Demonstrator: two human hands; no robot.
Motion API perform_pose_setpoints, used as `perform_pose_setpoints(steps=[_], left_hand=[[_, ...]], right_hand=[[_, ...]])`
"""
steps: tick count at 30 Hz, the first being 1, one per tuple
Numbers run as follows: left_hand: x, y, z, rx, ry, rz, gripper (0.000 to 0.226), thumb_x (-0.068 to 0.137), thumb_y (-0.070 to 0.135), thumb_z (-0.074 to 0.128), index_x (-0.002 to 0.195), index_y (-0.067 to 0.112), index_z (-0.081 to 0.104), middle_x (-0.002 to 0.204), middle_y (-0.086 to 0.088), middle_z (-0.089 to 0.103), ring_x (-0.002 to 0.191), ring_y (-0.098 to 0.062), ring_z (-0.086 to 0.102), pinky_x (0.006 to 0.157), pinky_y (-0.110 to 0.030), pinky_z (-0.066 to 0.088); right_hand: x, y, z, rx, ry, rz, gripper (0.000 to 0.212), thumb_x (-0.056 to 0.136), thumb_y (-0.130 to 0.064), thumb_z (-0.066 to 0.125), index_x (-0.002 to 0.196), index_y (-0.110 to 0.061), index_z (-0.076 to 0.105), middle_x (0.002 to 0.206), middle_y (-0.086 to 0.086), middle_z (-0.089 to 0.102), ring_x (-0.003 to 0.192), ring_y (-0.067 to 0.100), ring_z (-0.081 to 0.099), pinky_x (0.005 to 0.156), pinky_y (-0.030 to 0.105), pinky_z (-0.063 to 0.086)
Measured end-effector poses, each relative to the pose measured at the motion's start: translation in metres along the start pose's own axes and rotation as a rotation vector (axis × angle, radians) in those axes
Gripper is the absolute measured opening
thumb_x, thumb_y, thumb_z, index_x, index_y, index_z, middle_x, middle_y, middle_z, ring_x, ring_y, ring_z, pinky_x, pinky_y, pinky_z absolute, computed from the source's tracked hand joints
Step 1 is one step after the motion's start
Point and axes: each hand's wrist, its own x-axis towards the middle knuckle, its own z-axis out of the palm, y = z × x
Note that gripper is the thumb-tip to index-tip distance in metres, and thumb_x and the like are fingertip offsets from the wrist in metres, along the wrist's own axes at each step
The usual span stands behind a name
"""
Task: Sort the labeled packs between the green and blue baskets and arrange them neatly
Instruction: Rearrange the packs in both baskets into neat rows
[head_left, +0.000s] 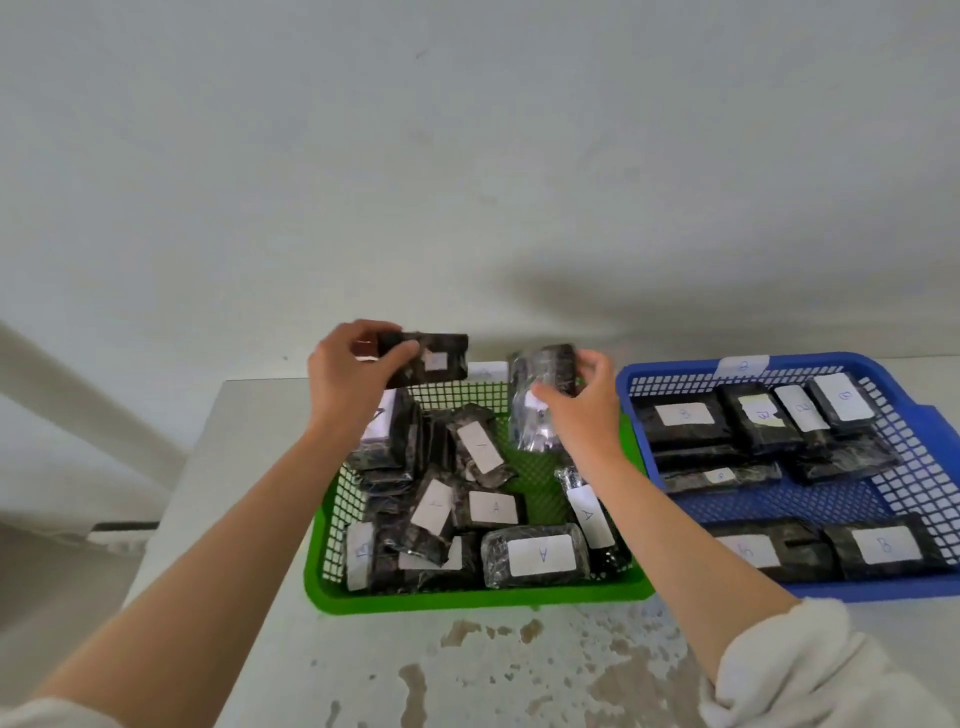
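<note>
Two black plastic-wrapped packs with white paper labels are held up over the far edge of the green basket; the left-held pack (423, 360) lies roughly level, its small label facing the camera, letter unreadable; the right-held pack (540, 400) stands tilted, glossy wrap catching light, label mostly hidden. Left hand (348, 376) pinches its pack at the left end, thumb in front and fingers curled behind; right hand (582, 410) wraps the second pack from the right, fingers over the top, thumb across the front. Green perforated plastic basket (467, 597) sits near the middle of the white tabletop (249, 441); the packs inside lie jumbled and overlapping, several labels reading A, one pack (535, 555) flat at the near edge. Blue perforated plastic basket (893, 379) stands just right of the green one, at the right edge of the tabletop; its packs lie in flat rows, labels reading B. Brown stains (519, 665) mark the near edge of the tabletop; white sleeves at both wrists.
</note>
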Motion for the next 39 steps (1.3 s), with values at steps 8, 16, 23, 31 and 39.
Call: perform_pose_setpoints(steps=[8,16,23,31,39], left_hand=[[-0.020,-0.019,-0.028,-0.194,0.139,-0.208,0.021,0.064,0.032,0.084,0.077,0.026,0.068,0.071,0.004,0.072,0.066,-0.012,0.070,0.060,-0.025,0.056],[-0.037,-0.016,-0.004,-0.097,0.055,-0.161,0.023,0.069,0.030,0.082,0.083,0.022,0.066,0.076,0.000,0.070,0.071,-0.014,0.068,0.059,-0.023,0.056],[-0.050,-0.013,0.029,-0.041,-0.044,-0.108,0.024,0.070,0.035,0.080,0.084,0.022,0.065,0.077,0.002,0.069,0.072,-0.014,0.066,0.065,-0.026,0.055],[-0.066,-0.018,0.049,0.062,-0.110,-0.089,0.024,0.074,0.032,0.077,0.091,0.018,0.065,0.089,0.001,0.065,0.080,-0.012,0.060,0.070,-0.022,0.048],[-0.064,-0.030,0.040,0.289,-0.145,0.017,0.018,0.079,0.025,0.072,0.092,0.015,0.064,0.093,-0.001,0.059,0.079,-0.013,0.053,0.069,-0.023,0.041]], right_hand=[[-0.018,0.021,0.062,-0.171,-0.215,0.173,0.035,0.075,-0.027,0.076,0.098,-0.013,0.054,0.100,0.005,0.062,0.085,0.017,0.059,0.071,0.027,0.047],[-0.001,0.017,0.041,-0.703,-0.509,0.026,0.038,0.088,-0.036,0.059,0.081,-0.001,0.069,0.081,0.014,0.069,0.068,0.021,0.057,0.062,0.022,0.040],[0.011,-0.005,-0.033,-1.093,-0.828,0.025,0.051,0.081,-0.028,0.071,0.126,-0.011,0.054,0.122,0.008,0.060,0.109,0.023,0.056,0.088,0.030,0.044],[0.001,-0.003,-0.048,-0.988,-0.769,-0.072,0.039,0.089,-0.007,0.056,0.128,-0.014,0.053,0.127,0.007,0.056,0.099,0.021,0.054,0.070,0.021,0.040],[0.025,0.005,-0.021,-0.684,-0.362,0.089,0.031,0.094,-0.010,0.048,0.125,-0.011,0.043,0.120,0.013,0.054,0.082,0.022,0.052,0.060,0.033,0.043]])
